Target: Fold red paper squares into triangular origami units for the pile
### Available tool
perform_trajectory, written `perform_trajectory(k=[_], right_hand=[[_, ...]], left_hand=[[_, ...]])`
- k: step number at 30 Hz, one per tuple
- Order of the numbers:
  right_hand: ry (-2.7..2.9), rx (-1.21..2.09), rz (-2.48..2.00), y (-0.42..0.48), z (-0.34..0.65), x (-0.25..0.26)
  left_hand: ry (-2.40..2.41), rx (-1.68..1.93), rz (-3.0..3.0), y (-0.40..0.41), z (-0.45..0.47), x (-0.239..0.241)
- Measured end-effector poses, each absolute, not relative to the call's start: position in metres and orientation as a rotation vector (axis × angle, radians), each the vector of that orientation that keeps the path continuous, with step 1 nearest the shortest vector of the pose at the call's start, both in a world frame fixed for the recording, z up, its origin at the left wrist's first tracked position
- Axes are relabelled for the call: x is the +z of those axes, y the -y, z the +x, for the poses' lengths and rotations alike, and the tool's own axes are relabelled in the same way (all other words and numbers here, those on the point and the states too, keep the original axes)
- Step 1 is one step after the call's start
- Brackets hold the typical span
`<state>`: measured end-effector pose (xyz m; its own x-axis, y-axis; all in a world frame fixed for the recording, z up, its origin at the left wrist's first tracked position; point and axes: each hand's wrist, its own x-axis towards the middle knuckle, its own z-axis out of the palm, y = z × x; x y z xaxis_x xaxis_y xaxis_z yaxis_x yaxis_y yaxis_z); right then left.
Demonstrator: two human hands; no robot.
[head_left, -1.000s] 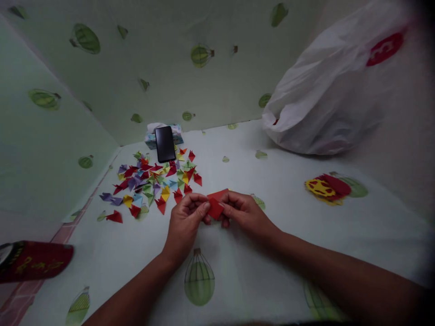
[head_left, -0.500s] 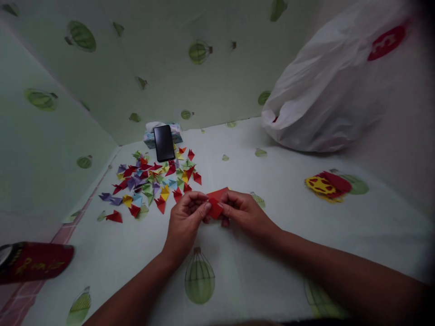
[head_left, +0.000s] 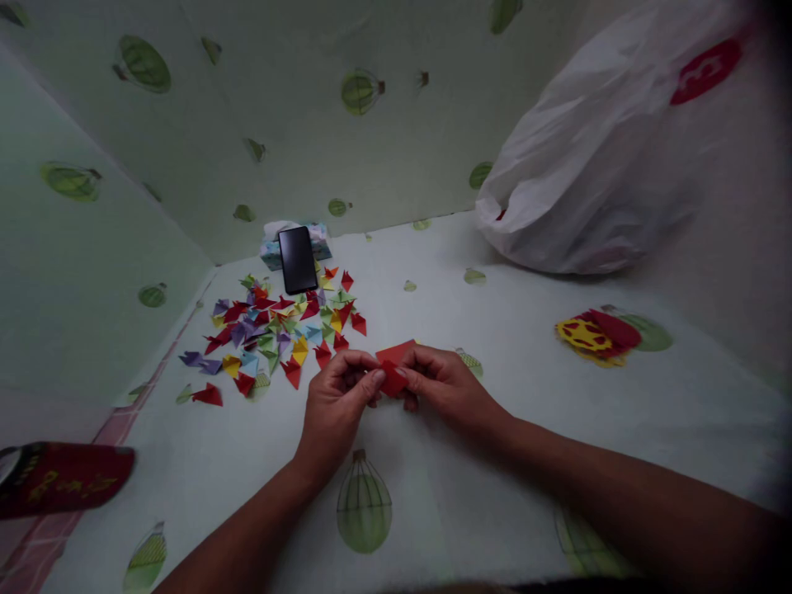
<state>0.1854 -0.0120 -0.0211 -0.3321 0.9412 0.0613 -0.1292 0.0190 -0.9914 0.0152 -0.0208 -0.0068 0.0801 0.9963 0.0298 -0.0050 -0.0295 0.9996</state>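
Bare forearms (head_left: pixel 260 520), left hand (head_left: pixel 337 404), right hand (head_left: pixel 445 386)

Dim light. Pale green balloon-print sheet (head_left: pixel 433 511) covers surface and walls; pink tiled strip (head_left: pixel 120 422) far left of white plastic bag (head_left: pixel 587 181).

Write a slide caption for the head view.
Left hand and right hand pinch a red paper beside a scatter of folded coloured triangles.
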Motion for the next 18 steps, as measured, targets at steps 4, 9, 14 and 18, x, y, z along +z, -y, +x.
perform_trajectory(k=[4, 9, 14, 18], right_hand=[[1.382, 1.481, -0.894, 0.0127, 0.1854, -0.0207], [1.384, 1.445, -0.925, 0.0143, 0.1857, -0.0182], [1.389, 1.431, -0.946, 0.0148, 0.1858, -0.0171], [1.379, 1.434, -0.958, 0.0142, 0.1852, -0.0170]], left_hand=[[-1.126, 1.168, 1.266, 0.0205, 0.0151, -0.0059], [-1.128, 1.175, 1.270, 0.0211, 0.0158, -0.0057], [-1.110, 1.227, 1.282, 0.0218, 0.0174, -0.0052], [-1.109, 1.217, 1.305, 0.0216, 0.0175, -0.0046]])
